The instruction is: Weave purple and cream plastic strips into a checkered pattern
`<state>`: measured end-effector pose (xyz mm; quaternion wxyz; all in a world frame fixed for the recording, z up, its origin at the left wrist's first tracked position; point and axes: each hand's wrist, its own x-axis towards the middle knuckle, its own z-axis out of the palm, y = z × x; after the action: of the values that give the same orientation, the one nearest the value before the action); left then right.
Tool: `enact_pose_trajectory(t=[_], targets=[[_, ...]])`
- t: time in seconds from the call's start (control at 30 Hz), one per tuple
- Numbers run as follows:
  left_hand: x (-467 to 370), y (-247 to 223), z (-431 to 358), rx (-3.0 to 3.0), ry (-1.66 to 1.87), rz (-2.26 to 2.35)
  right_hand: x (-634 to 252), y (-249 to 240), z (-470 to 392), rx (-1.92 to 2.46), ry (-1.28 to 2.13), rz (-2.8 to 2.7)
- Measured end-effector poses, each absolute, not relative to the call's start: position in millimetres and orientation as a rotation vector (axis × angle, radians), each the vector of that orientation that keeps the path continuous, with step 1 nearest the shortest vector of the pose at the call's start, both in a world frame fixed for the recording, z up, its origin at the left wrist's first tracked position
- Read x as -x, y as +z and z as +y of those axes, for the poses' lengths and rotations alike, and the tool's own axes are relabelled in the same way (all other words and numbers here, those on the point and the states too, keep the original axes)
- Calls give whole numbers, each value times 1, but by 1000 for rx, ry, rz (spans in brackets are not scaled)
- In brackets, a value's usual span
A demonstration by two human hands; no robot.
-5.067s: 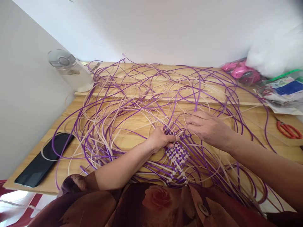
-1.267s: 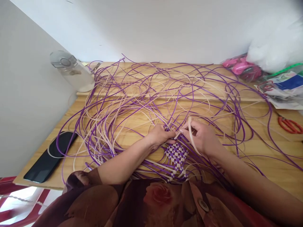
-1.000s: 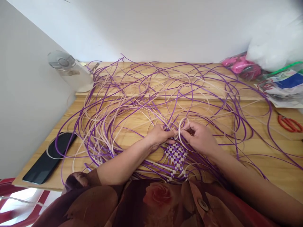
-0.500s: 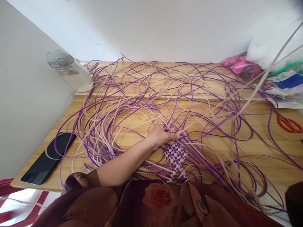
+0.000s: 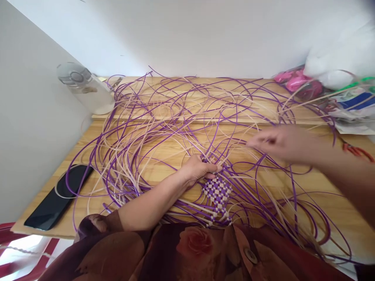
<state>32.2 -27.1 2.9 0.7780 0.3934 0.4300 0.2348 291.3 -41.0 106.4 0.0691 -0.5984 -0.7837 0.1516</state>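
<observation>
A small woven piece (image 5: 217,192) in a purple and cream check lies at the table's front edge, close to my body. My left hand (image 5: 202,168) is closed on its upper end, thumb on top and fingers partly hidden beneath. Long purple and cream strips (image 5: 129,146) fan out from the weave in loose loops on all sides. To the right, my right hand (image 5: 272,142) hovers over the strips, smeared by motion. Its fingers look curled, but whether a strip is between them cannot be made out.
A black phone (image 5: 58,199) lies at the left edge, partly under a strip loop. Behind it a clear jug (image 5: 88,89) with a grey lid stands by the wall. Red-handled scissors (image 5: 359,151) and plastic bags (image 5: 351,97) with pink contents are at the right.
My right hand has come into view from the right, over the strips. The strips stretched up to the right have dropped lower. My left hand keeps its place on the weave.
</observation>
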Motion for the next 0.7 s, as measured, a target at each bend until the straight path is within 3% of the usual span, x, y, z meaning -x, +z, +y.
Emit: enact_pose_trajectory(t=[0.07, 0.2, 0.37, 0.5, 0.7], targets=[[-32, 3, -27, -850, 504, 921, -253, 77, -67, 1579, 628, -2603], [-33, 2, -28, -834, 525, 919, -223, 59, -99, 1618, 376, -2567], [-33, 0, -30, -863, 536, 908, -214, 80, -107, 1554, 806, -2271], [-32, -1, -30, -896, 535, 875, -201, 65, -98, 1422, 1185, -1829], [-30, -1, -29, -877, 534, 853, -204, 39, -83, 1571, 1306, -1344]])
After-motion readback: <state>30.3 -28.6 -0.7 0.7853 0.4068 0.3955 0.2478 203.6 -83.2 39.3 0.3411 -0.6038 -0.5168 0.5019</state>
